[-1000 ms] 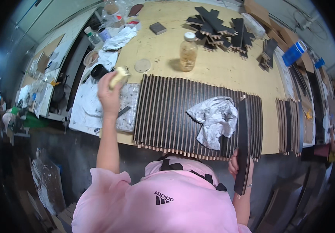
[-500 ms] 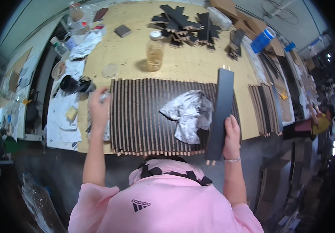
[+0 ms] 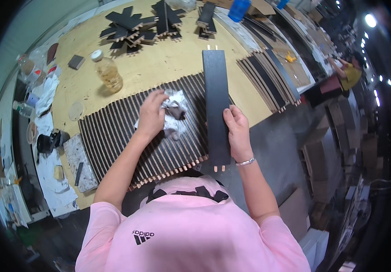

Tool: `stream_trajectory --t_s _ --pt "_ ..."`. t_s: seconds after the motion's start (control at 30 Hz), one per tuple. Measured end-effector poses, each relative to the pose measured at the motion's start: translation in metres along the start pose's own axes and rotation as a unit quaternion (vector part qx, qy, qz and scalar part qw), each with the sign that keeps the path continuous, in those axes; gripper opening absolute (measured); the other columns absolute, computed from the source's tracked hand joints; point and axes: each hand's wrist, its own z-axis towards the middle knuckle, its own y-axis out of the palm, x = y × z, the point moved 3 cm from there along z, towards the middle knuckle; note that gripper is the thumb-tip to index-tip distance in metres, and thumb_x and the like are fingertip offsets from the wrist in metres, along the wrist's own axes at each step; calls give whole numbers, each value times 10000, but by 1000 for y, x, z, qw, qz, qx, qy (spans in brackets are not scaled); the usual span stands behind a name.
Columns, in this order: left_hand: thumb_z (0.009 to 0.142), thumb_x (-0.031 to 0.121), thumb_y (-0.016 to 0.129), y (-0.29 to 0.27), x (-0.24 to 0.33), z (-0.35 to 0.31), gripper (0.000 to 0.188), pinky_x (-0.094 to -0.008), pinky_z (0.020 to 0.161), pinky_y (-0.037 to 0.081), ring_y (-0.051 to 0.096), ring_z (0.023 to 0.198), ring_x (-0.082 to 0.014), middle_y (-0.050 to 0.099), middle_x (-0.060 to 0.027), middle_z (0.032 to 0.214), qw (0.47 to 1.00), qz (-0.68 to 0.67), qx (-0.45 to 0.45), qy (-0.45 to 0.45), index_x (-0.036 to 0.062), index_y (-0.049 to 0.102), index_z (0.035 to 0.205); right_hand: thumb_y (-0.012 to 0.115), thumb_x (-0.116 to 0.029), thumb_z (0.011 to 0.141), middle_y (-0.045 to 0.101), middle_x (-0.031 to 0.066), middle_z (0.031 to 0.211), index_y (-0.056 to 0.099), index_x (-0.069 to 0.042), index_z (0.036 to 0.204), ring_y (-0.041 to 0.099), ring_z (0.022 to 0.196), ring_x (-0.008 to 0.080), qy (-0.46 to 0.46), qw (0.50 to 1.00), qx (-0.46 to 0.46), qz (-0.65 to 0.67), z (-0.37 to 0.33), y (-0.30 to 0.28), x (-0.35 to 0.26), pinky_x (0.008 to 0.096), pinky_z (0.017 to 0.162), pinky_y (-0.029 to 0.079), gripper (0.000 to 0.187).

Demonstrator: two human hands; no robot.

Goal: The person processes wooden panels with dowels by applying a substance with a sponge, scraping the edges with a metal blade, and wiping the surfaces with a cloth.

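From the head view, my right hand [image 3: 237,129] is closed around the long edge of a black board [image 3: 216,104], fingers curled over its right side, holding it lengthwise above the row of dark slats [image 3: 127,136] on the table [image 3: 159,68]. My left hand [image 3: 152,113] lies just left of the board, fingers bent down onto a crumpled grey-white rag [image 3: 175,115] that rests on the slats. A plastic bottle of yellowish liquid [image 3: 108,72] stands well left of the board, beyond the slats. Stacked black pieces [image 3: 134,27] lie farther back, up and left of the board's top end.
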Motion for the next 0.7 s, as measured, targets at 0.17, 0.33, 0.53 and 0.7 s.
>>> stream_trajectory --t_s 0.17,0.33,0.53,0.7 --pt "703 -124 539 -13 108 37 586 -388 955 462 569 1084 -320 614 -129 1265 984 -108 20 142 139 692 1204 544 -209 1022 590 -6 856 570 -17 958 526 759 49 10 999 35 12 -3 -2 -2 215 689 453 204" --pt "658 -28 577 23 131 -37 354 -384 868 467 559 926 -277 698 -53 1079 931 -234 -154 234 56 748 956 522 -232 1029 592 -6 818 582 -41 923 538 704 55 -31 991 132 -6 11 -34 -13 225 628 461 226" --pt "789 -28 482 -19 64 -39 242 -352 823 555 682 906 -228 700 -136 982 848 -473 -42 -238 -38 697 900 500 -258 1039 559 -8 794 565 -25 889 487 702 60 -59 983 172 -3 13 -39 -29 249 646 443 285" --pt "837 169 691 -30 132 5 502 -424 991 475 566 1181 -313 527 -155 1346 899 -434 -55 15 9 556 1293 520 -250 1017 654 18 914 627 -24 994 603 801 93 15 996 93 -6 13 -17 6 258 712 502 251"
